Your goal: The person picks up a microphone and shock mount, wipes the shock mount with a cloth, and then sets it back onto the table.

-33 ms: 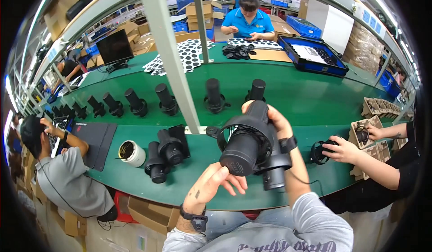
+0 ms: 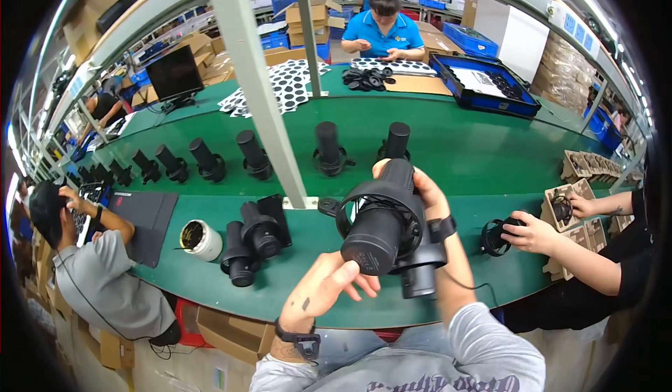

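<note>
A black cylindrical microphone in a ring-shaped shock mount (image 2: pixel 374 241) is tilted, its flat round base facing me. My right hand (image 2: pixel 430 194) is closed around its upper body from behind, some fingers hidden by it. At the base's lower edge, the thumb of my left hand (image 2: pixel 325 283) touches the microphone, while the other fingers spread loosely below. Behind my right wrist, partly covered, is a second black microphone (image 2: pixel 418 281). Two more microphones in mounts, a front one (image 2: pixel 238 262) and a rear one (image 2: pixel 260 229), stand close together on the green table to the left.
A white tub (image 2: pixel 203 241) with dark contents stands left. Several microphones (image 2: pixel 252 155) line the green belt (image 2: pixel 301 150) beyond a grey upright post (image 2: pixel 260 98). At right, a co-worker's hands (image 2: pixel 535 234) hold a black ring mount beside cardboard trays (image 2: pixel 581 241). Other people sit left and opposite.
The whole view has shifted very slightly. Both hands keep the same positions on the microphone.
</note>
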`<state>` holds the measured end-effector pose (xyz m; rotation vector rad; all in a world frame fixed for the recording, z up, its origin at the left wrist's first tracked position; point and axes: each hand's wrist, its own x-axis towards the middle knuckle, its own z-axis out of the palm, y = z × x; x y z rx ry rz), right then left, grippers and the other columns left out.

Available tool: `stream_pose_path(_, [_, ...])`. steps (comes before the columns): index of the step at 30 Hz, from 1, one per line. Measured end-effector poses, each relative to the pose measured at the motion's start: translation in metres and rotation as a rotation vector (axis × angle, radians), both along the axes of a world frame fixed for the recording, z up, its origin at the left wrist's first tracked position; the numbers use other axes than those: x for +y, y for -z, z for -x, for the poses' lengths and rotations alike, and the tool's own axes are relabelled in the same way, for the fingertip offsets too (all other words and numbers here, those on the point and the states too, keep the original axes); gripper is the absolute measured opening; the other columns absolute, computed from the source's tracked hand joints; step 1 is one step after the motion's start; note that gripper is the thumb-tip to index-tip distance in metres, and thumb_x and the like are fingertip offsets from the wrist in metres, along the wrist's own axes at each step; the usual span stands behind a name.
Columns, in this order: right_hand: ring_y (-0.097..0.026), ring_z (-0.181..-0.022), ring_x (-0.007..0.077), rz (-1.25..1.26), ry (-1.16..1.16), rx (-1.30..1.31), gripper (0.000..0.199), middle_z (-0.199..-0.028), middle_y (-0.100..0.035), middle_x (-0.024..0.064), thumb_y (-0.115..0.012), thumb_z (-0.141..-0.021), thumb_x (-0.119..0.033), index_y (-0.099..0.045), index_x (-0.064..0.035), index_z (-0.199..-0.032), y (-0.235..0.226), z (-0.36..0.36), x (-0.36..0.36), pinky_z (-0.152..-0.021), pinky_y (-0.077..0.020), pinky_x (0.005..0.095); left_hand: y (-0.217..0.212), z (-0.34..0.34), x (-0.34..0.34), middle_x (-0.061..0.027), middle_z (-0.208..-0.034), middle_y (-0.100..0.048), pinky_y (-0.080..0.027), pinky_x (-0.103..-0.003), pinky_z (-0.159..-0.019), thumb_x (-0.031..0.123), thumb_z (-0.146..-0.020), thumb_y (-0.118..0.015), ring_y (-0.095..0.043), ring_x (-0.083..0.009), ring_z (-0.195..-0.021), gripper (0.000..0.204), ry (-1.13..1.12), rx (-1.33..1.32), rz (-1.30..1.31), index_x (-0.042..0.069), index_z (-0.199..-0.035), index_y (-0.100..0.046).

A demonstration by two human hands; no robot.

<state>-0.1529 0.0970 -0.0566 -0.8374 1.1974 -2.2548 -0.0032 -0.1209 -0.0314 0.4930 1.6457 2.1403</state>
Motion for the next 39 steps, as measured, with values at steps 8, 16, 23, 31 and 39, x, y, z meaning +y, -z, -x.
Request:
stream_pose_path(8, [-0.064,-0.088,0.0193,0.289,0.191,0.013,0.078,-0.102,-0.059,0.0113,-0.083,-0.067,-0.039,-0.041,0.0012,-0.119,0.032,0.017,0.052,-0.073,-0.056,0.0287,-0.055,0.029,0.046,-0.0102,-0.082,-0.068,-0.05,-0.024,-0.051,0.019,-0.07,-0.078,-0.065,-0.0126,-0.065,0.055,-0.484,0.232,0.507,0.002,-0.115,-0.053])
stream_pose_path(16, [-0.064,-0.074,0.0235,0.483,0.276,-0.084,0.079,-0.093,-0.057,0.0166,-0.083,-0.065,-0.022,-0.037,0.002,-0.125,0.021,0.003,0.066,-0.063,-0.0568,0.0318,-0.034,0.036,0.084,-0.0119,-0.095,-0.062,-0.053,-0.024,-0.059,0.02,-0.055,-0.082,-0.064,-0.0148,-0.078,0.068,-0.661,0.507,0.455,-0.005,-0.111,-0.053])
stream_pose_path(23, [-0.066,-0.087,0.0257,0.536,0.173,-0.126,0.089,-0.1,-0.061,0.0188,-0.081,-0.061,-0.014,-0.031,0.007,-0.133,0.028,0.011,0.076,-0.078,-0.0562,0.0355,-0.038,0.035,0.088,-0.0096,-0.084,-0.061,-0.051,-0.025,-0.062,0.023,-0.051,-0.08,-0.062,-0.0167,-0.074,0.066,-0.628,0.598,0.567,-0.002,-0.108,-0.057])
stream_pose_path(31, [-0.067,-0.075,0.0296,0.587,0.076,-0.076,0.079,-0.095,-0.059,0.0236,-0.079,-0.073,-0.02,-0.029,0.0006,-0.132,0.026,0.012,0.078,-0.062,-0.0608,0.0381,-0.035,0.046,0.092,-0.0097,-0.097,-0.064,-0.054,-0.026,-0.051,0.018,-0.056,-0.08,-0.062,-0.0155,-0.065,0.063,-0.563,0.908,0.571,0.0,-0.114,-0.06])
stream_pose_path(39, [-0.067,-0.084,0.0268,0.509,0.179,-0.115,0.089,-0.098,-0.063,0.0189,-0.08,-0.066,-0.021,-0.029,0.0058,-0.133,0.027,0.01,0.077,-0.075,-0.0576,0.0361,-0.033,0.049,0.091,-0.0117,-0.1,-0.064,-0.057,-0.026,-0.057,0.012,-0.057,-0.079,-0.064,-0.0183,-0.073,0.063,-0.55,0.787,0.456,-0.002,-0.115,-0.058])
